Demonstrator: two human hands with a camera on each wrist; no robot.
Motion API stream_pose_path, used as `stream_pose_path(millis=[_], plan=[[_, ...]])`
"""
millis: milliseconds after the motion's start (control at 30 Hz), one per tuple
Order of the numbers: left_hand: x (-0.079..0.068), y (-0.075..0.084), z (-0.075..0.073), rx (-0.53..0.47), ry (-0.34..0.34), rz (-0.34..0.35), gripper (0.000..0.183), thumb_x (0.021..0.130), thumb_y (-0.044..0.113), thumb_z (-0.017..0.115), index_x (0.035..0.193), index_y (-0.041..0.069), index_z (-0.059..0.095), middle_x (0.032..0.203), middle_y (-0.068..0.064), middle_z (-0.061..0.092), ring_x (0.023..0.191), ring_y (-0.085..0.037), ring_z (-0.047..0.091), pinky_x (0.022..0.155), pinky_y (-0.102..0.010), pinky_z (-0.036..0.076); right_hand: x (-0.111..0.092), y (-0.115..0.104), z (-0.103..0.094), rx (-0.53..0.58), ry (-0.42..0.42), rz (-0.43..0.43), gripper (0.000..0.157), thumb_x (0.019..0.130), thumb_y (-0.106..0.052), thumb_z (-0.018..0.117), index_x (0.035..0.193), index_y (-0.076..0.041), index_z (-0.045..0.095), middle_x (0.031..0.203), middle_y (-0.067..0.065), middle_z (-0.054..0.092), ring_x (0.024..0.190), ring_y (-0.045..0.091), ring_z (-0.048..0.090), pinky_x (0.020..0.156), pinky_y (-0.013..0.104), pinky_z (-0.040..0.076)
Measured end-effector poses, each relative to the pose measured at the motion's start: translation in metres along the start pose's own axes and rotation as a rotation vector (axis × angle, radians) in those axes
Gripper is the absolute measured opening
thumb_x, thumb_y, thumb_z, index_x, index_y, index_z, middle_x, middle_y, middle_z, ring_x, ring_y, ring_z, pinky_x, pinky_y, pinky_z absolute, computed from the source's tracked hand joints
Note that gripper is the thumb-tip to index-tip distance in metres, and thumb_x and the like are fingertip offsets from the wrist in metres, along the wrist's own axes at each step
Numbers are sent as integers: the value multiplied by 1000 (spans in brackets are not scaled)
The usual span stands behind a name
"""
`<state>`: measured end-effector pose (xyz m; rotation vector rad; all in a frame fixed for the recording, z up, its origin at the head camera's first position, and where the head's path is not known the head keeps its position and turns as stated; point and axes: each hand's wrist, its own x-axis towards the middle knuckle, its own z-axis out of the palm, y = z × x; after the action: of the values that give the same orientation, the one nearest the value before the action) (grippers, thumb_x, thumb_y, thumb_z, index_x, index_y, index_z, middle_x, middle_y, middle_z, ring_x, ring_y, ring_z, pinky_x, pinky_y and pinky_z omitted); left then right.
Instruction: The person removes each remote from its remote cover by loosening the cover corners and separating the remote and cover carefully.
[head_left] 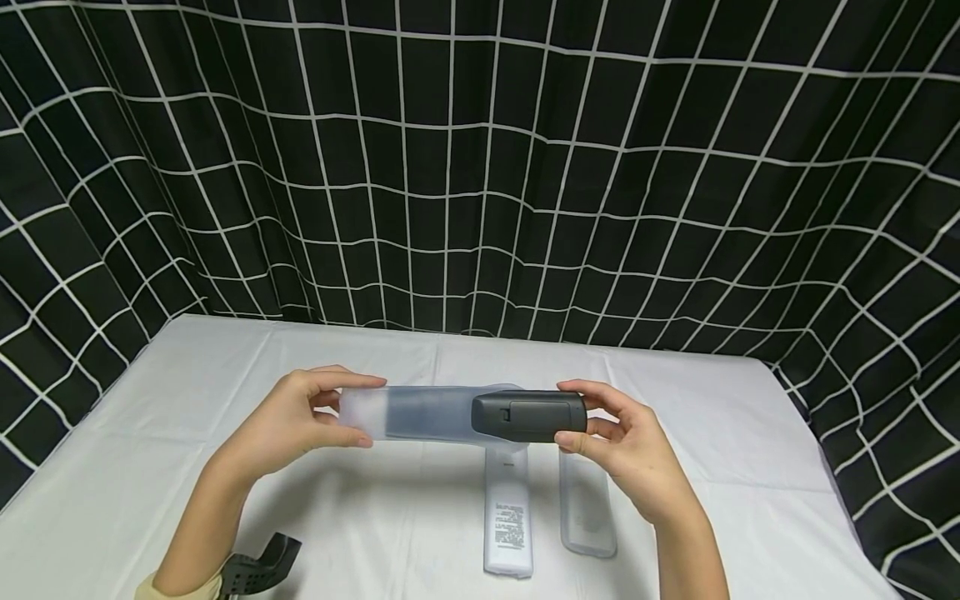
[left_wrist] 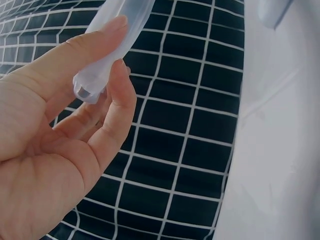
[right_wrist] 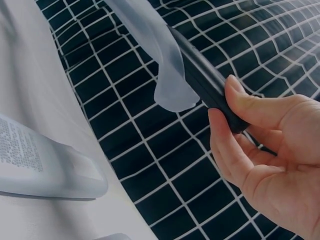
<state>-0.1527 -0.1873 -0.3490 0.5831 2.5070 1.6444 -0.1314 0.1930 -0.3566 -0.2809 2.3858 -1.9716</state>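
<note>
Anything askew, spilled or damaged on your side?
Nothing looks spilled or damaged. One mild oddity, clearest in the right wrist view: the translucent sleeve flares away at its mouth from the black device, which sits only partly inside, instead of hugging it.

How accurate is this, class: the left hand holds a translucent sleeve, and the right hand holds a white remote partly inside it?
The colour is wrong: the remote in the right hand is black, as the head view shows.
</note>
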Motion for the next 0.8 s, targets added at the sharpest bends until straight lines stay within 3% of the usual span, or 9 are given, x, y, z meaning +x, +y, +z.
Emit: stream_pose_path(millis=[533, 800], plan=[[0, 1, -2, -22, -7, -20, 61, 75, 3, 93, 132, 3, 72, 127, -17, 66, 91, -25, 67, 78, -26, 60, 1, 1, -1, 0, 0, -15, 57, 85, 6, 82, 138, 0, 63, 118, 11, 60, 90, 13, 75, 84, 28, 62], [1, 0, 4, -89, -31, -41, 63, 76, 1, 91, 135, 2, 69, 136, -20, 61, 93, -23, 69, 79, -28, 62, -1, 1, -3, 8, 14, -4, 55, 86, 5, 81, 137, -3, 64, 118, 10, 60, 87, 14, 75, 85, 30, 62]])
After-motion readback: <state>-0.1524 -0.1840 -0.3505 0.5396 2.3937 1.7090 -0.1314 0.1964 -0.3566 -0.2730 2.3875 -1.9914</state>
